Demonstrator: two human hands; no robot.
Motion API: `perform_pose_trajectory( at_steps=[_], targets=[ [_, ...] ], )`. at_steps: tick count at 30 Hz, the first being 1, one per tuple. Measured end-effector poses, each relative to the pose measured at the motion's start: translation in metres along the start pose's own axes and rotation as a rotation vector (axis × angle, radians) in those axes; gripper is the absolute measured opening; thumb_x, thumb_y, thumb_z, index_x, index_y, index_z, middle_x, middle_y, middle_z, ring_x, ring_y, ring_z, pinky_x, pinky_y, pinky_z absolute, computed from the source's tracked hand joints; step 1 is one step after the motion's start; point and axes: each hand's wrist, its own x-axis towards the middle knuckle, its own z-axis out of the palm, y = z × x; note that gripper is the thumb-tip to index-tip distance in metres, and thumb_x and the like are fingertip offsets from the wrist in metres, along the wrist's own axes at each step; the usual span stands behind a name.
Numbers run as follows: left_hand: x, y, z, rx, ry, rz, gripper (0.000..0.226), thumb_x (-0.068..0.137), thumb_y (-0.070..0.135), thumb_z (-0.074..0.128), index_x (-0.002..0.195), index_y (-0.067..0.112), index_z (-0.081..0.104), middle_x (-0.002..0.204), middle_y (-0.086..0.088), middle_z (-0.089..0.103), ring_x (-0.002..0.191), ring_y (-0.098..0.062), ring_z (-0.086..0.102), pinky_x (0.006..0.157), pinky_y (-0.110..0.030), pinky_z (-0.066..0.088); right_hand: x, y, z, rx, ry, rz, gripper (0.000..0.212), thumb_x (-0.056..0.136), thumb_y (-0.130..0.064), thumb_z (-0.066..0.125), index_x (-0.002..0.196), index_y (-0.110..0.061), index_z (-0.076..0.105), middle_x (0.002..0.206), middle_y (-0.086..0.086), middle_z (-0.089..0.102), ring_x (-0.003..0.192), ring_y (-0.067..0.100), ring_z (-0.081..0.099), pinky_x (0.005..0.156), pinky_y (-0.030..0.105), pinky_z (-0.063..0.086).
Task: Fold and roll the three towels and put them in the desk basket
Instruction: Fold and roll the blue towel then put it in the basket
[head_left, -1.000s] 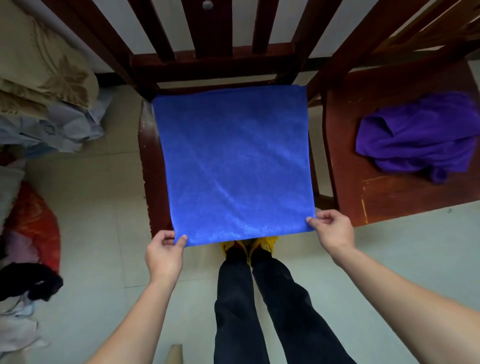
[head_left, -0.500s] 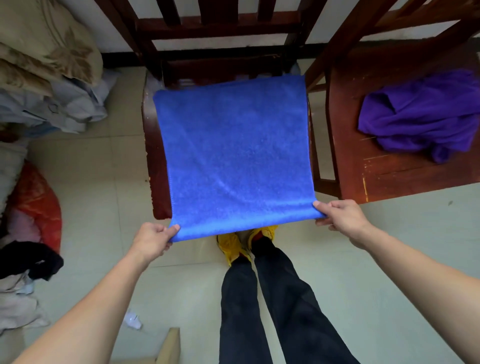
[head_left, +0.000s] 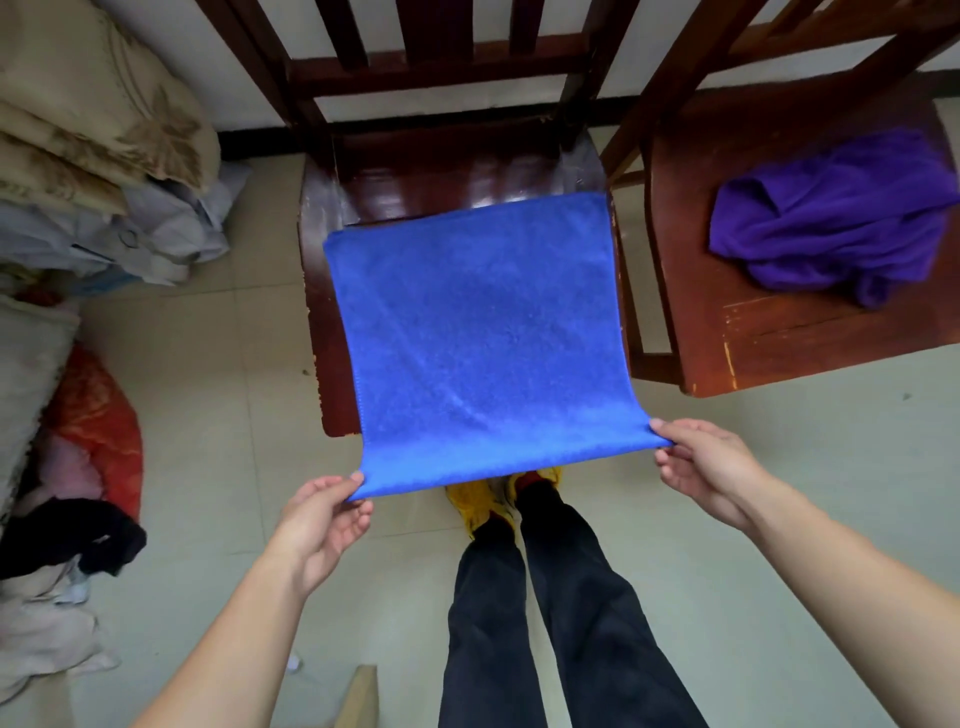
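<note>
A blue towel (head_left: 483, 338) lies spread flat over the seat of a dark wooden chair (head_left: 447, 176), its near edge hanging past the seat front. My left hand (head_left: 324, 512) pinches the towel's near left corner. My right hand (head_left: 701, 462) pinches the near right corner. A crumpled purple towel (head_left: 831, 218) sits on the seat of a second wooden chair (head_left: 779, 338) to the right. No basket and no third towel show in this view.
Folded bedding and pillows (head_left: 88, 114) pile up at the left, with a red bag (head_left: 98, 415) and dark and light clothes (head_left: 62, 540) on the tiled floor. My legs and yellow shoes (head_left: 493, 493) stand just before the chair. A wooden corner (head_left: 358, 696) pokes in below.
The towel has slid toward me over the seat, baring the glossy back part of the chair seat. Both hands kept their corner pinches and drew back and down.
</note>
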Motion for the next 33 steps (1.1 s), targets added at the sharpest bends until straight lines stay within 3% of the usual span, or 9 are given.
perform_pose_trajectory(
  at_steps=[5, 13, 19, 22, 23, 25, 27, 29, 33],
  targets=[
    [-0.026, 0.060, 0.018, -0.143, -0.115, 0.110, 0.017, 0.093, 0.007, 0.054, 0.080, 0.015, 0.049, 0.056, -0.003, 0.063, 0.045, -0.011, 0.059, 0.046, -0.017, 0.050, -0.022, -0.058, 0.021, 0.165, -0.125, -0.087, 0.011, 0.088, -0.017, 0.065, 0.084, -0.018, 0.056, 0.058, -0.001, 0.056, 0.046, 0.007, 0.054, 0.043, 0.017, 0.046],
    [-0.003, 0.163, 0.077, -0.240, -0.140, 0.161, 0.017, 0.097, 0.012, 0.050, 0.081, 0.010, 0.057, 0.051, -0.003, 0.064, 0.046, -0.009, 0.064, 0.049, -0.016, 0.051, 0.016, -0.150, 0.073, 0.420, -0.224, 0.009, 0.011, 0.093, -0.016, 0.058, 0.084, -0.011, 0.060, 0.070, 0.002, 0.057, 0.047, 0.007, 0.060, 0.045, 0.016, 0.049],
    [0.029, 0.214, 0.118, -0.297, -0.136, 0.140, 0.027, 0.098, 0.011, 0.046, 0.073, 0.005, 0.054, 0.045, -0.005, 0.062, 0.042, -0.011, 0.064, 0.054, -0.016, 0.054, 0.052, -0.199, 0.112, 0.412, -0.227, -0.023, 0.015, 0.096, -0.014, 0.054, 0.084, -0.006, 0.060, 0.066, 0.006, 0.063, 0.048, 0.011, 0.064, 0.046, 0.018, 0.050],
    [0.043, 0.224, 0.129, -0.259, -0.067, 0.138, 0.026, 0.099, 0.013, 0.045, 0.076, 0.005, 0.054, 0.060, -0.004, 0.065, 0.055, -0.012, 0.066, 0.075, -0.017, 0.056, 0.060, -0.213, 0.125, 0.353, -0.225, -0.044, 0.010, 0.095, -0.013, 0.054, 0.092, -0.006, 0.060, 0.080, 0.006, 0.066, 0.057, 0.012, 0.068, 0.050, 0.018, 0.051],
    [0.047, 0.225, 0.130, -0.236, -0.038, 0.160, 0.024, 0.098, 0.014, 0.045, 0.077, 0.007, 0.053, 0.072, -0.004, 0.064, 0.064, -0.013, 0.066, 0.080, -0.018, 0.055, 0.062, -0.215, 0.127, 0.348, -0.221, -0.067, 0.008, 0.095, -0.013, 0.054, 0.095, -0.007, 0.060, 0.087, 0.006, 0.068, 0.065, 0.013, 0.070, 0.052, 0.018, 0.052],
    [0.052, 0.222, 0.133, -0.156, 0.050, 0.257, 0.018, 0.097, 0.015, 0.044, 0.081, 0.011, 0.052, 0.086, -0.003, 0.060, 0.073, -0.013, 0.062, 0.070, -0.018, 0.056, 0.063, -0.217, 0.134, 0.328, -0.216, -0.149, 0.009, 0.095, -0.013, 0.053, 0.101, -0.011, 0.059, 0.100, 0.004, 0.067, 0.084, 0.013, 0.069, 0.055, 0.019, 0.052],
    [0.053, 0.215, 0.140, -0.009, 0.205, 0.439, 0.013, 0.092, 0.010, 0.046, 0.083, 0.015, 0.054, 0.083, -0.004, 0.059, 0.063, -0.012, 0.059, 0.051, -0.020, 0.050, 0.059, -0.217, 0.146, 0.242, -0.209, -0.259, 0.012, 0.095, -0.012, 0.052, 0.103, -0.017, 0.059, 0.106, 0.001, 0.067, 0.094, 0.012, 0.067, 0.058, 0.019, 0.051],
    [0.050, 0.201, 0.151, 0.212, 0.282, 0.653, 0.020, 0.088, 0.004, 0.050, 0.078, 0.020, 0.055, 0.072, -0.002, 0.057, 0.053, -0.011, 0.054, 0.044, -0.019, 0.042, 0.047, -0.208, 0.168, 0.104, -0.224, -0.342, 0.014, 0.092, -0.010, 0.056, 0.100, -0.020, 0.061, 0.101, 0.000, 0.069, 0.089, 0.012, 0.068, 0.059, 0.020, 0.050],
    [0.050, 0.170, 0.171, 0.595, 0.047, 0.678, 0.015, 0.087, 0.005, 0.061, 0.093, 0.019, 0.060, 0.072, -0.002, 0.058, 0.057, -0.010, 0.055, 0.048, -0.016, 0.042, 0.034, -0.171, 0.221, -0.251, -0.426, -0.240, 0.016, 0.090, -0.010, 0.059, 0.102, -0.020, 0.062, 0.099, 0.001, 0.071, 0.088, 0.013, 0.070, 0.070, 0.026, 0.050]
  ],
)
